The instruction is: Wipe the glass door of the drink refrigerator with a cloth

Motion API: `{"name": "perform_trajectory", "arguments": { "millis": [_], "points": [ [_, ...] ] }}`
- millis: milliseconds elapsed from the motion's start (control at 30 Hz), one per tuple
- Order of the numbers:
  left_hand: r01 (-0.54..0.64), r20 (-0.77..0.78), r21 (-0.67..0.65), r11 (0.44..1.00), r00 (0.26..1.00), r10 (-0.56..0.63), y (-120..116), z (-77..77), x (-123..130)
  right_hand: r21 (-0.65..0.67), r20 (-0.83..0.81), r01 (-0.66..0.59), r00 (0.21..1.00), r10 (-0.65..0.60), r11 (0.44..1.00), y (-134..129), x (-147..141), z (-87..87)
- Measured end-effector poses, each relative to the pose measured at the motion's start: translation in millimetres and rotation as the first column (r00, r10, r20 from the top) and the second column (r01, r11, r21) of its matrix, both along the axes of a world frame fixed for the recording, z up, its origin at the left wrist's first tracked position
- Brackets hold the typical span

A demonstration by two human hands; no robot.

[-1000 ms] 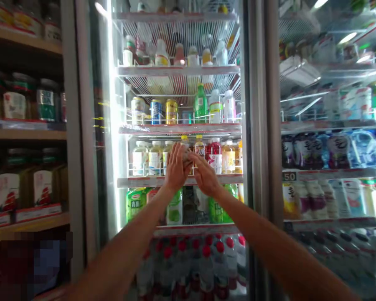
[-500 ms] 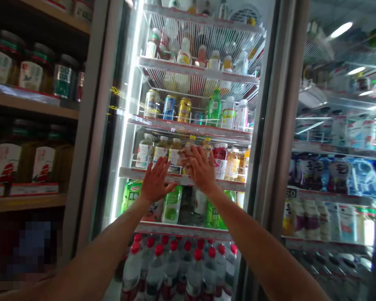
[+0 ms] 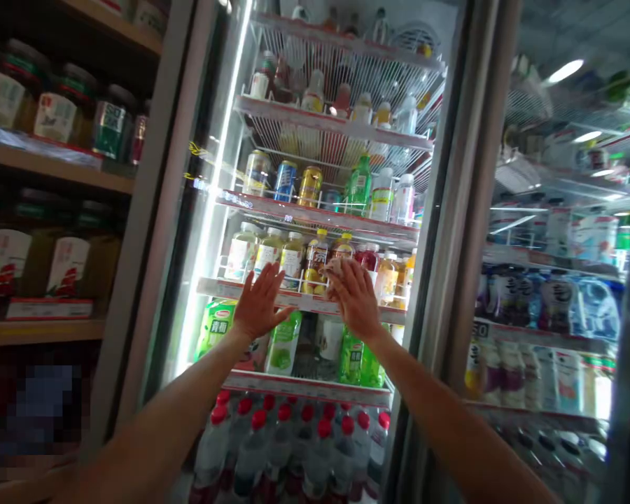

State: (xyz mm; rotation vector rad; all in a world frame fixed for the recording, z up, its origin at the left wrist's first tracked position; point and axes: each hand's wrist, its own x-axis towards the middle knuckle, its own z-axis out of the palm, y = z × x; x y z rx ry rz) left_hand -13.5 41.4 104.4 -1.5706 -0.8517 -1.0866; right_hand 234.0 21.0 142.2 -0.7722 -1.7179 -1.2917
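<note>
My left hand (image 3: pixel 260 302) is spread flat, palm forward, against what looks like the glass door (image 3: pixel 315 353) of a drinks fridge. Its fingers are apart and hold nothing. My right hand (image 3: pixel 354 297) presses a crumpled pale pinkish cloth (image 3: pixel 334 269) to the same glass, a little to the right and about level with the left. Part of the cloth is hidden under the palm. Behind the hands, inside the fridge, stand a yellow-capped tea bottle (image 3: pixel 316 259), a red drink bottle (image 3: pixel 367 256) and green cartons (image 3: pixel 283 343).
Metal door frames (image 3: pixel 459 210) rise on both sides. Bottles with red caps (image 3: pixel 323 448) fill the fridge bottom, and cans (image 3: pixel 311 185) stand higher up. To the left, a wooden shelf (image 3: pixel 47 332) carries large jars (image 3: pixel 66 262). Another glass-fronted fridge (image 3: pixel 556 280) is at the right.
My right hand and the cloth have slid right and slightly down across the glass, uncovering the tea bottle. My left hand stays in about the same place. The view has tilted slightly.
</note>
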Motion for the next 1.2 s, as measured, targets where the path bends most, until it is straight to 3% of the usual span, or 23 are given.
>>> {"name": "perform_trajectory", "arguments": {
  "millis": [67,133,233,300,333,400,467,533,567,600,733,800,867,900,1000,1067,1100,1133,1200],
  "points": [
    [0.002,0.001,-0.002,1.0,1.0,-0.002,0,-0.4,0,0.006,0.0,0.016,1.0,-0.016,1.0,3,16,11.2],
    [-0.001,0.007,-0.022,1.0,1.0,0.001,0,-0.9,0,0.033,-0.183,0.035,0.983,-0.029,0.999,8,42,36.3],
    [-0.016,0.019,-0.051,0.999,1.0,0.017,-1,-1.5,1,0.101,-0.526,0.032,0.85,0.026,0.994,17,67,82.8],
    [-0.027,0.016,-0.049,0.998,0.999,0.028,-1,-1.7,1,0.136,-0.66,0.021,0.747,0.074,0.991,21,59,102.9],
    [-0.03,0.013,-0.045,0.999,0.999,0.03,-1,-1.7,1,0.132,-0.669,0.012,0.739,0.08,0.991,22,48,106.4],
    [-0.028,0.011,-0.043,0.999,1.0,0.028,-1,-1.7,1,0.088,-0.555,-0.008,0.83,0.056,0.996,19,20,100.2],
    [-0.022,0.016,-0.044,0.999,1.0,0.023,-1,-1.6,1,0.023,-0.264,-0.018,0.964,0.023,1.0,13,-6,84.5],
    [-0.018,0.016,-0.044,0.999,1.0,0.019,-1,-1.4,1,-0.032,0.034,-0.006,0.999,0.007,0.999,8,-13,74.1],
    [-0.016,0.014,-0.04,0.999,1.0,0.017,-1,-1.3,1,-0.042,0.092,0.004,0.996,0.0,0.999,6,-9,74.9],
    [-0.014,0.012,-0.033,0.999,1.0,0.015,-1,-1.2,0,-0.041,0.078,0.011,0.997,-0.007,0.999,5,0,80.5],
    [-0.009,0.008,-0.002,1.0,1.0,0.009,-1,-1.1,0,0.022,-0.315,0.023,0.949,-0.015,0.999,5,57,126.4],
    [-0.009,0.008,-0.005,1.0,1.0,0.009,-1,-2.1,1,0.026,-0.366,0.03,0.93,-0.018,0.999,5,77,130.5],
    [-0.003,0.022,-0.013,1.0,1.0,0.003,0,-4.5,2,0.037,-0.332,0.027,0.943,-0.013,0.999,3,85,101.0],
    [0.002,0.034,-0.016,1.0,0.999,-0.002,0,-6.2,3,0.051,-0.3,0.02,0.954,-0.004,0.999,0,86,73.6],
    [0.017,0.065,-0.006,1.0,0.998,-0.017,0,-11.1,5,0.074,-0.19,-0.011,0.982,0.025,0.997,-11,91,-30.7],
    [0.017,0.069,0.002,1.0,0.997,-0.017,1,-13.2,5,0.024,-0.08,0.003,0.997,-0.001,1.0,-16,98,-82.3],
    [0.015,0.067,0.004,1.0,0.998,-0.015,1,-13.7,5,0.016,-0.052,0.016,0.999,-0.015,1.0,-17,101,-93.4],
    [0.01,0.066,0.001,1.0,0.998,-0.01,1,-13.9,5,0.014,-0.039,0.022,0.999,-0.022,1.0,-16,105,-93.6],
    [0.0,0.073,-0.025,1.0,0.997,0.002,1,-14.2,6,0.047,-0.104,0.023,0.994,-0.018,0.999,-11,108,-66.4]
  ]
}}
